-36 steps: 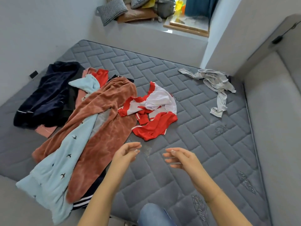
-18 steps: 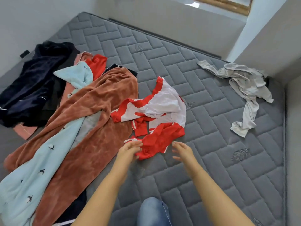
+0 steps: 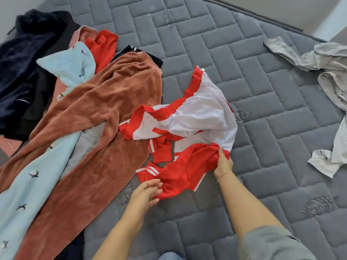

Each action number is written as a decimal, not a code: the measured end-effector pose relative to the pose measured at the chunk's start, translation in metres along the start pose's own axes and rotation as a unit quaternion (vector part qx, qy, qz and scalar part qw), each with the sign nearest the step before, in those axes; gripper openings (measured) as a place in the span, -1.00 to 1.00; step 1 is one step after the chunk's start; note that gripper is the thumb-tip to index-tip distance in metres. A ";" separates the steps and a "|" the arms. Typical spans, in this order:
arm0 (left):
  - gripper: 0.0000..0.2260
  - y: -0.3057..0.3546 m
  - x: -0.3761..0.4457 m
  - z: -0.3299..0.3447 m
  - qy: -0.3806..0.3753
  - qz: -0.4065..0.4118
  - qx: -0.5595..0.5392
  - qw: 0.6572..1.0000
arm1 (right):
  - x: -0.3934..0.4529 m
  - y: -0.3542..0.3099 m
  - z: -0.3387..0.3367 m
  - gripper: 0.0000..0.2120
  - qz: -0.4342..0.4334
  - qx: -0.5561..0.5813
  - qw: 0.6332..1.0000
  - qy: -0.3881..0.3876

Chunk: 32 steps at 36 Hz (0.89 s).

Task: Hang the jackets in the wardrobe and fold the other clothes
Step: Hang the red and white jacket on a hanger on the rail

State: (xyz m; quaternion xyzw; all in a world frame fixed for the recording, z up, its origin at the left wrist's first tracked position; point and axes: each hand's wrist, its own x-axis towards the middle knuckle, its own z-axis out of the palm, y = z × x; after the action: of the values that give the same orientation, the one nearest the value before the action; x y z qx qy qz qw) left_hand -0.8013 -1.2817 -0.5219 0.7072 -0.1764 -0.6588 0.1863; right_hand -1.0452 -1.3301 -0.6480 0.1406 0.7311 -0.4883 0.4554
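I see the crumpled red-and-white zip jacket [image 3: 185, 132] lying mid-mattress, on the grey quilted mattress [image 3: 253, 113], its left edge touching the rust-brown fleece garment [image 3: 105, 117]. My right hand [image 3: 223, 163] is pinched closed on the red fabric at the jacket's near right side, thumb on top and fingers tucked under the cloth. My left hand [image 3: 148, 192] is loosely open, fingers spread and slightly curled, their tips touching the jacket's near red hem without closing on it. To the left, a pale blue garment with small bird prints [image 3: 33, 177] lies across the brown one, with a dark navy fuzzy garment [image 3: 20, 59] at the far left. A light grey crumpled garment [image 3: 326, 72] lies well apart at the far right.
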 end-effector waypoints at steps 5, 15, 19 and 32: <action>-0.81 -0.007 -0.014 -0.021 0.029 -0.026 -0.017 0.999 | -0.025 -0.026 -0.013 -0.79 -0.058 0.011 0.998 -0.002; -0.81 0.042 -0.027 0.010 -0.028 -0.007 -0.067 0.997 | -0.118 -0.081 -0.074 -0.57 -0.078 0.134 0.975 -0.158; -0.78 0.059 -0.037 0.035 -0.087 -0.068 -0.176 0.978 | -0.148 -0.101 -0.086 -0.51 -0.123 0.109 0.972 -0.168; -0.63 0.063 -0.086 0.058 -0.244 -0.169 -0.238 0.925 | -0.272 -0.087 -0.092 -0.61 -0.082 -0.142 0.911 -0.377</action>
State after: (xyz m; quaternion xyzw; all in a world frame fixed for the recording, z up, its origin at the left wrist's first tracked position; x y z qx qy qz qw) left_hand -0.8655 -1.2958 -0.4200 0.4784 0.0677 -0.8555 0.1864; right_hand -1.0024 -1.2301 -0.3686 -0.1804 0.5754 -0.4313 0.6711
